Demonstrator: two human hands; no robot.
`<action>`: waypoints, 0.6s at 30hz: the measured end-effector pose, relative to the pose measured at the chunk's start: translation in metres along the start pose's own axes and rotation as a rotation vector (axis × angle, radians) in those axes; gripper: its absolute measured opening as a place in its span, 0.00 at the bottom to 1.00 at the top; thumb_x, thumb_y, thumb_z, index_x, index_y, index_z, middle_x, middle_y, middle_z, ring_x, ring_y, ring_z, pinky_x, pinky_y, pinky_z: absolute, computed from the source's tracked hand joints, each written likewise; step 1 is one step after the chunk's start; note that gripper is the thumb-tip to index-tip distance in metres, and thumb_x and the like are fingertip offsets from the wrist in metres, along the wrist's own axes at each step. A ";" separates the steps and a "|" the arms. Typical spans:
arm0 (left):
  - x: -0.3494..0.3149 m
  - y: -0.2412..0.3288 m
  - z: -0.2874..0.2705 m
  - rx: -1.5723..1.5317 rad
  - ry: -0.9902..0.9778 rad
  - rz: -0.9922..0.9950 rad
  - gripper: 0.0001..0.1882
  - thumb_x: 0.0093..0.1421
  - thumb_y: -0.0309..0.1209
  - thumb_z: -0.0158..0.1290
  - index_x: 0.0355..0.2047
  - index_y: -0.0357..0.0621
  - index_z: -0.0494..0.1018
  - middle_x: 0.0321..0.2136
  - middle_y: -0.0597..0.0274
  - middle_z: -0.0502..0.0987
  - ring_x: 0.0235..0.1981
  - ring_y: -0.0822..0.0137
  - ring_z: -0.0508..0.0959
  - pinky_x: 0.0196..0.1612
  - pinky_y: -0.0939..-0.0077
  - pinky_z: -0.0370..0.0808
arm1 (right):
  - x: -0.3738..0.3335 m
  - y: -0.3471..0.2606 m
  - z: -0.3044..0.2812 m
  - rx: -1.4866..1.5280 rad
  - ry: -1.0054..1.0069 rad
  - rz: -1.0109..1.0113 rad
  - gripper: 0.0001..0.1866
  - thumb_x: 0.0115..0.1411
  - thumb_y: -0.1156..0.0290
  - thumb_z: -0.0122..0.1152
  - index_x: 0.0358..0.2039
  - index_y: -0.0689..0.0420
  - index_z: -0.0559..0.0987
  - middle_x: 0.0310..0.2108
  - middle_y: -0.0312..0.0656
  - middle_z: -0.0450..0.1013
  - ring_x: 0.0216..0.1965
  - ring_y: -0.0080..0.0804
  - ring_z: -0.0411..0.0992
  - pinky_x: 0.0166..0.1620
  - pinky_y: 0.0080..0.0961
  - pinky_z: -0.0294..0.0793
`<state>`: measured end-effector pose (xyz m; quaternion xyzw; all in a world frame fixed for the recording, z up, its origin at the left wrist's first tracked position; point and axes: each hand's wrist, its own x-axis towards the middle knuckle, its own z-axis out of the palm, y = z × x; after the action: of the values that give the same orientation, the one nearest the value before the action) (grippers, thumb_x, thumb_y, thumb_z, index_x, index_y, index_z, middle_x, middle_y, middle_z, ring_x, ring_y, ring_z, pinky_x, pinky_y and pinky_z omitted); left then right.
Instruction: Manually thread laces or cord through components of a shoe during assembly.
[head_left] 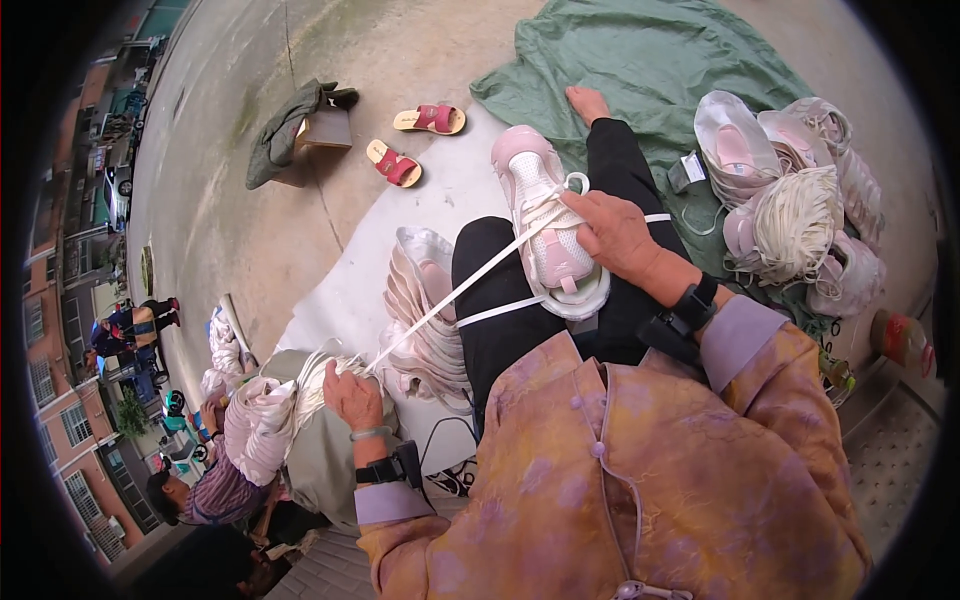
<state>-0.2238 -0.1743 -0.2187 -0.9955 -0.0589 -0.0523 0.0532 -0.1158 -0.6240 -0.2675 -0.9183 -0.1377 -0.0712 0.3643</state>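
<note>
A pink and white sneaker (548, 235) rests across my lap, its toe pointing away from me. My right hand (615, 232) lies over its lacing, fingers closed on the white shoelace (470, 282) near the upper eyelets. From there the lace runs taut down to the left. My left hand (352, 397) is closed at its far end, beside a thick bundle of white laces (318, 378). What exactly sits between the left fingertips is partly hidden. A thin white band (500, 310) crosses my black trousers under the shoe.
Stacked pink-white shoe uppers (425, 300) stand left of my knee. More uppers and laces (790, 215) pile up on a green cloth (640, 60) at right. Red slippers (432, 120) and a box with a dark garment (325, 128) lie ahead. Another person (230, 485) sits at left.
</note>
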 end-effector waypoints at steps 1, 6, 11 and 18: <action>-0.018 -0.027 0.001 0.129 -0.031 -0.090 0.04 0.43 0.24 0.46 0.20 0.36 0.69 0.48 0.48 0.65 0.46 0.49 0.65 0.45 0.52 0.62 | -0.002 0.000 0.000 -0.008 -0.001 0.006 0.20 0.44 0.75 0.50 0.42 0.58 0.70 0.27 0.45 0.68 0.30 0.42 0.69 0.32 0.34 0.69; -0.039 -0.024 0.001 0.284 -0.340 -0.334 0.05 0.46 0.28 0.47 0.23 0.41 0.72 0.46 0.57 0.68 0.45 0.54 0.67 0.44 0.55 0.62 | -0.003 -0.008 -0.006 0.001 0.014 -0.092 0.14 0.44 0.71 0.55 0.35 0.57 0.72 0.25 0.43 0.67 0.27 0.39 0.70 0.30 0.32 0.70; 0.012 0.087 0.013 -0.130 -0.085 0.127 0.09 0.47 0.29 0.51 0.31 0.46 0.72 0.42 0.58 0.71 0.42 0.56 0.69 0.47 0.59 0.61 | -0.002 -0.014 -0.020 0.211 0.095 0.046 0.15 0.45 0.71 0.58 0.35 0.58 0.71 0.24 0.43 0.68 0.26 0.39 0.70 0.29 0.32 0.69; 0.073 0.228 0.002 -0.787 0.077 0.467 0.14 0.45 0.22 0.51 0.35 0.40 0.70 0.35 0.53 0.72 0.37 0.53 0.71 0.41 0.65 0.67 | 0.013 -0.005 -0.016 0.029 0.138 0.045 0.13 0.45 0.75 0.57 0.35 0.55 0.73 0.23 0.42 0.67 0.25 0.39 0.69 0.28 0.30 0.68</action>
<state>-0.1234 -0.3908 -0.2356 -0.9240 0.1934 -0.0942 -0.3163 -0.1057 -0.6293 -0.2495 -0.9086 -0.0925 -0.1239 0.3879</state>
